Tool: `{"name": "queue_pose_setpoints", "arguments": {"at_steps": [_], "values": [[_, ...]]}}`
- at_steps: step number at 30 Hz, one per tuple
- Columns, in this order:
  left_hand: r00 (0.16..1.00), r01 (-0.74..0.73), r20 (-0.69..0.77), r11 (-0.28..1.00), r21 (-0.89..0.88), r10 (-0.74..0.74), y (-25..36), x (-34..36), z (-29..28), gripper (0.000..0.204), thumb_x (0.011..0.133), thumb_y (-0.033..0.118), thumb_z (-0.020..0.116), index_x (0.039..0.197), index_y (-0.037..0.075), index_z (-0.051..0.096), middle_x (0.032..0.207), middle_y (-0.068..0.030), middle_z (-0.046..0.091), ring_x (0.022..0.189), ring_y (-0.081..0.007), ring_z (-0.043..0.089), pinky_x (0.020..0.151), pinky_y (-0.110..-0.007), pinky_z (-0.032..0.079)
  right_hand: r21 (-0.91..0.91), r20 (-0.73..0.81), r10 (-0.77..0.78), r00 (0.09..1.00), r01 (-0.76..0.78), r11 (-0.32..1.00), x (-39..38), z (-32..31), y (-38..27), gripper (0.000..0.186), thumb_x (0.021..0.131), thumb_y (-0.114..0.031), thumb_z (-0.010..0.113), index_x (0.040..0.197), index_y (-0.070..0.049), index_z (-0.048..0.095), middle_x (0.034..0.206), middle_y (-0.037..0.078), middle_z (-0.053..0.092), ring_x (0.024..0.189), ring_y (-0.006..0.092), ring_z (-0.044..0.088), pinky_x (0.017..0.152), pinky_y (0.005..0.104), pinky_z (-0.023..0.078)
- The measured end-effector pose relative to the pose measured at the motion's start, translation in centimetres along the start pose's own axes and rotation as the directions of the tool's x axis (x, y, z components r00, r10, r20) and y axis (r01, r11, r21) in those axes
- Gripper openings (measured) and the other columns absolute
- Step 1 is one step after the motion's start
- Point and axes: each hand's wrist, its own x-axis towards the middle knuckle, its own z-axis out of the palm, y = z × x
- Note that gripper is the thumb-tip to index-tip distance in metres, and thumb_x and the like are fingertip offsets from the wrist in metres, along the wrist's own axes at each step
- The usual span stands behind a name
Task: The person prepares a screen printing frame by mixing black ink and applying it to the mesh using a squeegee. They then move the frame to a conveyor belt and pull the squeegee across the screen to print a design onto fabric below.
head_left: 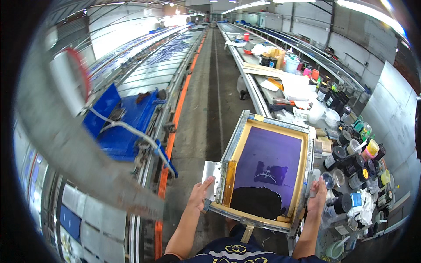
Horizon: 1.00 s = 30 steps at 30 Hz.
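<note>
Between my hands is a screen printing frame [310,151], tilted, with grey outer bars and tan tape inside. Its purple mesh [272,144] carries a small curved pattern in a darker patch. A pool of black ink [256,201] covers the mesh's near end. My left hand [201,193] is closed on a pale metal plate [212,168] at the frame's left side. By that plate, an amber strip [229,184] runs along the inner left edge. My right hand [316,197] grips the frame's right side, its fingers partly hidden.
On the right, a bench holds many ink jars [337,158], tubs and rags. Long print tables [151,72] run away on both sides of the aisle [206,101]. At left are a blue metal carriage [127,125], a pale hose [131,125] and a large grey beam [87,149] close by.
</note>
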Motion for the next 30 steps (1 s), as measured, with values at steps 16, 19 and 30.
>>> {"name": "queue_pose_setpoints", "arguments": {"at_steps": [16, 19, 30], "values": [[0.924, -0.281, -0.275, 0.959, -0.015, 0.267, 18.2, 41.6, -2.7, 0.045, 0.098, 0.033, 0.076, 0.121, -0.006, 0.069, 0.111, -0.0095, 0.075, 0.100, -0.0188, 0.071, 0.090, -0.035, 0.054, -0.103, 0.313, 0.231, 0.921, -0.209, 0.973, 38.6, 39.5, 25.7, 0.032, 0.102, -0.021, 0.070, 0.073, -0.012, 0.058, 0.072, -0.005, 0.051, 0.070, 0.0078, 0.043, 0.071, 0.0262, 0.035], [0.884, -0.334, -0.342, 0.942, 0.015, 0.319, 22.6, 48.9, -3.8, 0.046, 0.100, 0.033, 0.074, 0.123, -0.006, 0.068, 0.115, -0.0102, 0.074, 0.103, -0.0191, 0.071, 0.092, -0.035, 0.054, -0.187, 0.375, 0.286, 0.882, -0.231, 0.955, 44.7, 48.4, 32.9, 0.034, 0.104, -0.022, 0.068, 0.074, -0.011, 0.057, 0.072, -0.005, 0.050, 0.069, 0.0070, 0.042, 0.069, 0.0249, 0.034], [0.875, -0.317, -0.373, 0.947, 0.046, 0.310, 42.8, 83.2, -7.0, 0.052, 0.102, 0.040, 0.071, 0.132, -0.002, 0.065, 0.125, -0.0092, 0.070, 0.115, -0.0212, 0.067, 0.099, -0.037, 0.052, -0.218, 0.473, 0.325, 0.819, -0.249, 0.944, 65.2, 78.2, 43.7, 0.032, 0.107, -0.033, 0.067, 0.083, -0.011, 0.063, 0.076, -0.009, 0.048, 0.072, 0.0033, 0.040, 0.068, 0.0245, 0.031]]}}
